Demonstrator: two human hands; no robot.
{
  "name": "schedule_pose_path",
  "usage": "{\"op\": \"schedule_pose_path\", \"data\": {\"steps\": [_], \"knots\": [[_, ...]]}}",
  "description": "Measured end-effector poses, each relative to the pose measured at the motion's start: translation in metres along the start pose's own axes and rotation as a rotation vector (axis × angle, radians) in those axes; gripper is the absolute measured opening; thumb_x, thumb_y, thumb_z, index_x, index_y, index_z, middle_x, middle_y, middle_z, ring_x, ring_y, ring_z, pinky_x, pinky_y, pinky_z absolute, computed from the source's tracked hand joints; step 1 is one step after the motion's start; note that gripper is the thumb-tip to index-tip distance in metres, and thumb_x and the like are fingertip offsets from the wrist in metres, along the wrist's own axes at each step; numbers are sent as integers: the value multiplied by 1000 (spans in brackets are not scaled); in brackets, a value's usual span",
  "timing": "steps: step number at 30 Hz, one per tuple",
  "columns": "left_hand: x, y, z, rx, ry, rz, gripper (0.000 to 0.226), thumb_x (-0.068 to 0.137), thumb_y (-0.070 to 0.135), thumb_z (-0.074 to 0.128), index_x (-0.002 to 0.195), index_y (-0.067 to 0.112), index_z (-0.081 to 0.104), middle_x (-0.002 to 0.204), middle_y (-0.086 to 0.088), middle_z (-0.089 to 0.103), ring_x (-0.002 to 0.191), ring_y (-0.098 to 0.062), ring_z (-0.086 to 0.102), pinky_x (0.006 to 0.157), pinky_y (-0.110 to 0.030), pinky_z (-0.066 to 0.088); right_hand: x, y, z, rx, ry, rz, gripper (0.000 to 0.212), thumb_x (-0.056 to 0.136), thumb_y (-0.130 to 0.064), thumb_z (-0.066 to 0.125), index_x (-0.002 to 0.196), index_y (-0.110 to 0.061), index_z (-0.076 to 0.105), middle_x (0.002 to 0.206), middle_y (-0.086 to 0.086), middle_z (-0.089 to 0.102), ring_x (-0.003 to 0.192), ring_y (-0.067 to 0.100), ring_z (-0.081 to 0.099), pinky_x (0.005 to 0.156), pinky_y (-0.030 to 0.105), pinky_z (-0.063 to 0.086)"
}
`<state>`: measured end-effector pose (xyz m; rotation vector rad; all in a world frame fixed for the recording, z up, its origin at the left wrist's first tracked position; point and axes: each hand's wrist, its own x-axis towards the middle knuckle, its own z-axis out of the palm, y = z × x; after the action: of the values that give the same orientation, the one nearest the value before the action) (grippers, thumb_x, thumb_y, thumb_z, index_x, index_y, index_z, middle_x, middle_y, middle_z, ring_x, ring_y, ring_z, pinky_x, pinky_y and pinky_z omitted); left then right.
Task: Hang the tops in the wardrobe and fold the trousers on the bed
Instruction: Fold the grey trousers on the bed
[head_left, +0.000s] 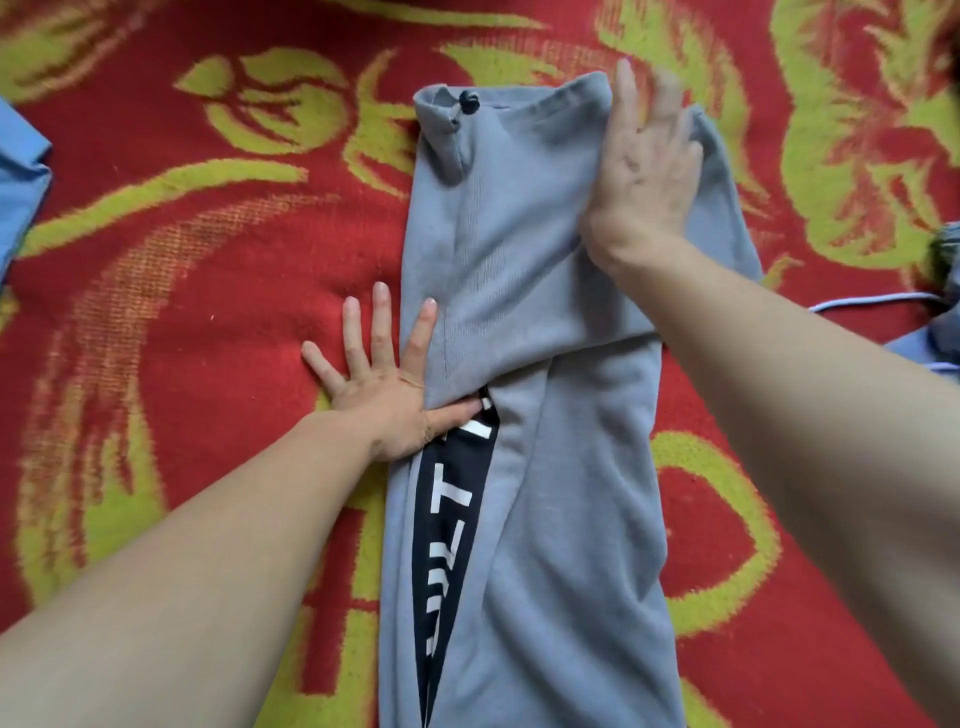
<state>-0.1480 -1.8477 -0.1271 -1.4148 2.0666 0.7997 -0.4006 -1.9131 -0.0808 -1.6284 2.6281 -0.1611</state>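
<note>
Your left hand lay flat with fingers spread, its palm on the left edge of the grey trousers and its outer fingers on the red and yellow blanket, the thumb tucked under the folded-over upper part where the dark panel with white lettering began. Your right hand pressed palm-down with fingers splayed on the upper right of the trousers, slightly blurred at the fingertips. You had the trousers lying lengthwise down the middle of the blanket, one end doubled back over the rest, a dark drawstring knot at the far end. Light blue fabric showed at the left edge, more blue cloth with a thin cord at the right edge.
</note>
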Motion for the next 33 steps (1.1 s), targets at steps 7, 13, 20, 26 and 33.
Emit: {"op": "schedule_pose_path", "data": {"steps": [7,13,20,26,33], "knots": [[2,-2,1,-7,-8,5,113,43,99,3,126,46,-52,133,-2,-64,120,-29,-59,97,-74,-21,37,-73,5,225,-399,-452,41,96,-30,53,132,-10,52,134,13,49,117,30,54,89,39,47],[3,-3,1,-15,-16,18,111,45,97,4,126,47,-51,131,-2,-65,118,-29,-61,92,-71,-27,49,-88,23,264,-97,-209,27,95,-17,47,122,-12,47,126,10,49,108,30,56,73,39,40],[3,-5,2,-16,-16,30,110,46,98,5,126,47,-52,131,-2,-65,117,-28,-62,88,-69,-31,62,-99,4,41,-284,-377,45,82,-54,43,105,-21,62,108,8,59,109,31,51,101,47,29],[3,-4,2,-10,-13,28,108,48,97,2,126,46,-52,132,-2,-64,118,-29,-62,91,-70,-28,61,-109,14,-11,-213,-383,36,100,-42,44,125,-18,56,130,11,55,124,32,48,102,44,33],[4,-4,4,-7,12,18,108,48,96,-1,130,46,-49,132,-1,-64,119,-28,-60,95,-72,-25,-26,-96,7,537,255,-37,60,90,-49,60,141,-18,50,148,9,42,140,24,37,115,35,25]]}}
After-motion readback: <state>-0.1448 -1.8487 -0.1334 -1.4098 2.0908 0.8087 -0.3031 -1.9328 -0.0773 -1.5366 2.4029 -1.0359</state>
